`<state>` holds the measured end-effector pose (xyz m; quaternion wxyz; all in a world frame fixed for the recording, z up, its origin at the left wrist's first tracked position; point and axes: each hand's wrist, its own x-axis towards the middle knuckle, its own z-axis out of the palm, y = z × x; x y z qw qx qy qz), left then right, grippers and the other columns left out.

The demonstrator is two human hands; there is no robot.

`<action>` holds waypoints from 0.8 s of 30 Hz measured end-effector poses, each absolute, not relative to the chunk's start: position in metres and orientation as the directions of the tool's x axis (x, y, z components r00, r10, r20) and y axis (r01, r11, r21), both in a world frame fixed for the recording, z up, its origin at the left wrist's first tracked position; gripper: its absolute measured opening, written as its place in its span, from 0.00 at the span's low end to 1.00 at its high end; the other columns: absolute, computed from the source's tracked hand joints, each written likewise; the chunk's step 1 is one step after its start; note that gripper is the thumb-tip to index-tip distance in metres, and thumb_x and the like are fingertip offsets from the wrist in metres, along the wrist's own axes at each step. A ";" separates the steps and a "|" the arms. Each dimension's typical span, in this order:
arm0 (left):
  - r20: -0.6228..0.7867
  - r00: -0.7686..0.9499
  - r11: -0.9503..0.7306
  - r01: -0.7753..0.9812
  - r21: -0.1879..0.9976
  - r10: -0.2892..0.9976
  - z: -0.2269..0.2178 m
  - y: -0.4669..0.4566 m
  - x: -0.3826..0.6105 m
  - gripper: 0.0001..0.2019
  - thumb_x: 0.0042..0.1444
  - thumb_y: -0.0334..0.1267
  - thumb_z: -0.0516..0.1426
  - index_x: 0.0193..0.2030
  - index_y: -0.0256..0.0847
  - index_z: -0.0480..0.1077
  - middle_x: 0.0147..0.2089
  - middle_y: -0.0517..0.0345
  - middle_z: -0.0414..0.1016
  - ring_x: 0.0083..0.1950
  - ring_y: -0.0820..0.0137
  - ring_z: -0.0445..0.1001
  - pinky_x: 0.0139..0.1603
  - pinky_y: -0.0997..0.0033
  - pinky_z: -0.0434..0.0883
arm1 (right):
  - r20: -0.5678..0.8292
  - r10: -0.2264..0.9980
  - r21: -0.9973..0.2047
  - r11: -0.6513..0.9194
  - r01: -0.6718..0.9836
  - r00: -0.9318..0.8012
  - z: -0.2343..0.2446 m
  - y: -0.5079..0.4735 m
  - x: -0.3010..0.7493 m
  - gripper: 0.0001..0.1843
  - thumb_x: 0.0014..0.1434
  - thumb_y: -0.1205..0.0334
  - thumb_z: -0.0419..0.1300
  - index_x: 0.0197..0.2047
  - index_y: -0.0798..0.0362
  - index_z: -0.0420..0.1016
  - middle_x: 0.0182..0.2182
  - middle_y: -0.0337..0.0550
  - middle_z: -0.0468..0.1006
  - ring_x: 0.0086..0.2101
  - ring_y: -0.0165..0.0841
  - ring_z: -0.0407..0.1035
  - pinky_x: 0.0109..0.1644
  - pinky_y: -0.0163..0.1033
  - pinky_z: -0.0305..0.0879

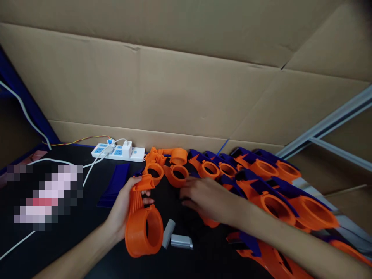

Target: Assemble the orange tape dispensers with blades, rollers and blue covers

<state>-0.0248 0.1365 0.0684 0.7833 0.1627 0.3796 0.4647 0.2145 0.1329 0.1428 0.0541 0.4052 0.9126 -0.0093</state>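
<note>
My left hand (122, 209) is closed around the handle of an orange plastic tape dispenser (142, 240), its round ring hanging downward. My right hand (200, 193) reaches over the middle of the table with its fingers curled down; what they grip, if anything, is hidden. Dark pieces that I cannot make out clearly lie under it. Two grey metal-looking pieces (181, 241) rest just right of the held ring. Beyond the hands, several more orange dispenser bodies (178, 176) lie grouped together.
On the right stand rows of orange dispensers with dark blue parts (273, 207). A dark blue flat piece (114, 184) lies left of my left hand. Behind it sits a white power strip (119, 152) with cables. Cardboard (186, 89) walls off the back of the black table (95, 248).
</note>
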 end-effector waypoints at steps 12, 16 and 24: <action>-0.399 0.210 0.449 -0.489 0.748 0.893 0.067 0.140 -0.027 0.14 0.57 0.47 0.62 0.43 0.39 0.72 0.23 0.64 0.69 0.21 0.75 0.67 0.26 0.74 0.70 | -0.057 0.698 0.216 0.706 0.674 -0.714 0.079 0.060 0.187 0.12 0.51 0.56 0.72 0.31 0.52 0.75 0.29 0.41 0.78 0.33 0.38 0.69 0.25 0.42 0.56; -0.350 0.170 0.386 -0.518 0.764 0.921 0.067 0.137 -0.023 0.15 0.55 0.47 0.66 0.44 0.41 0.72 0.27 0.65 0.69 0.24 0.77 0.64 0.26 0.78 0.66 | -0.022 0.698 0.235 0.700 0.674 -0.716 0.061 0.052 0.191 0.09 0.48 0.68 0.71 0.28 0.53 0.74 0.26 0.40 0.77 0.30 0.36 0.68 0.22 0.42 0.51; -0.208 0.292 0.331 -0.480 0.812 0.933 0.068 0.131 -0.018 0.21 0.56 0.44 0.67 0.54 0.41 0.74 0.43 0.56 0.70 0.38 0.73 0.65 0.37 0.73 0.67 | 0.050 0.789 0.005 0.613 0.790 -0.613 0.064 0.055 0.197 0.06 0.55 0.70 0.67 0.30 0.52 0.75 0.29 0.38 0.78 0.30 0.33 0.69 0.27 0.40 0.55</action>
